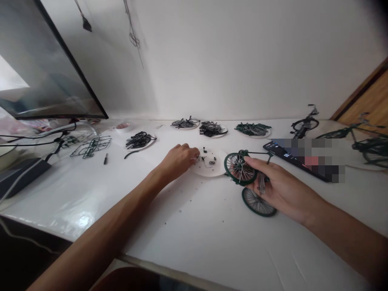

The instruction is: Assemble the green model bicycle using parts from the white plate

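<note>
My right hand [274,184] is closed around a dark green model bicycle [240,167], and one spoked wheel of it points left. A second spoked wheel [259,202] shows just below that hand; whether it is joined to the bicycle I cannot tell. My left hand [183,155] reaches to the left rim of a white plate [209,173], its fingers pinched together. What they hold, if anything, is hidden. On this plate are several tiny parts, among them a black piece [205,150] and a grey piece [212,162].
Along the wall stand plates of dark bicycle parts [141,140], grey parts [213,128] and green parts [254,129]. Model bicycles [304,123] and a phone [297,159] are at right. Left are green sprue frames [92,146], a small screwdriver [106,159] and a monitor [51,68].
</note>
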A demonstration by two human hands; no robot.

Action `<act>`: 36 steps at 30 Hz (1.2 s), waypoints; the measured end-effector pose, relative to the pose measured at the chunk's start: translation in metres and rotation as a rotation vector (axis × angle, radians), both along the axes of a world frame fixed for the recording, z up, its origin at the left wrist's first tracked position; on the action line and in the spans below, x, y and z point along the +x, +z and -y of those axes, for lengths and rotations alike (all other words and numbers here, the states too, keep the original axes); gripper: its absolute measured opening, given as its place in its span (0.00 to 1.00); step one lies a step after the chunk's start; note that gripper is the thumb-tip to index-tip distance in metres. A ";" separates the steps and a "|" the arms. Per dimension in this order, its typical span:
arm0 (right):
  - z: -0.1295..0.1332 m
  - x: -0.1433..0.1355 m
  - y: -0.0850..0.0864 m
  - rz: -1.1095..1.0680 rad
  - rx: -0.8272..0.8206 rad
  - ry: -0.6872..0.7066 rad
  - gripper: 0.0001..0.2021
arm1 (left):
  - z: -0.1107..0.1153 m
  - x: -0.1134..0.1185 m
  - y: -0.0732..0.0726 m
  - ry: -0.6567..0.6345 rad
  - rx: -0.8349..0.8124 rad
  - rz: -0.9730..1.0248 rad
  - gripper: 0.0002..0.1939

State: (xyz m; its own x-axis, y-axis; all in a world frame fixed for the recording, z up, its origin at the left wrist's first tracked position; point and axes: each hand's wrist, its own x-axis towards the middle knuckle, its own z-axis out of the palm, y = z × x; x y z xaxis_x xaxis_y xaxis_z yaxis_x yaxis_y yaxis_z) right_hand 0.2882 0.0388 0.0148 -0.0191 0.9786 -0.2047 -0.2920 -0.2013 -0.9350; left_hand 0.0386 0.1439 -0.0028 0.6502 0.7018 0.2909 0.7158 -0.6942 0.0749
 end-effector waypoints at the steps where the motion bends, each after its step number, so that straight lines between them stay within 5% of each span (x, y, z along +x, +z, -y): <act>1: 0.000 0.000 0.000 0.005 -0.001 0.003 0.10 | -0.001 -0.001 -0.001 0.002 -0.006 0.006 0.11; 22: 0.000 0.000 0.001 0.006 0.084 -0.106 0.08 | 0.007 0.007 0.004 -0.088 0.041 0.052 0.09; 26: -0.002 0.003 0.001 0.007 0.105 -0.143 0.07 | 0.006 -0.001 0.010 -0.016 0.074 0.084 0.09; 36: -0.018 0.018 0.015 -0.177 0.134 -0.444 0.03 | -0.004 -0.030 0.014 0.112 0.055 0.120 0.11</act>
State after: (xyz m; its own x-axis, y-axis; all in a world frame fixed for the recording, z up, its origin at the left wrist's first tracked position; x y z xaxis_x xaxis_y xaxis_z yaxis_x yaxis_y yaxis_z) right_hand 0.3059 0.0563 0.0298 0.3821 0.9178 -0.1077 -0.4787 0.0969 -0.8726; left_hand 0.0087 0.1477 0.0115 0.5268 0.7489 0.4021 0.7774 -0.6158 0.1284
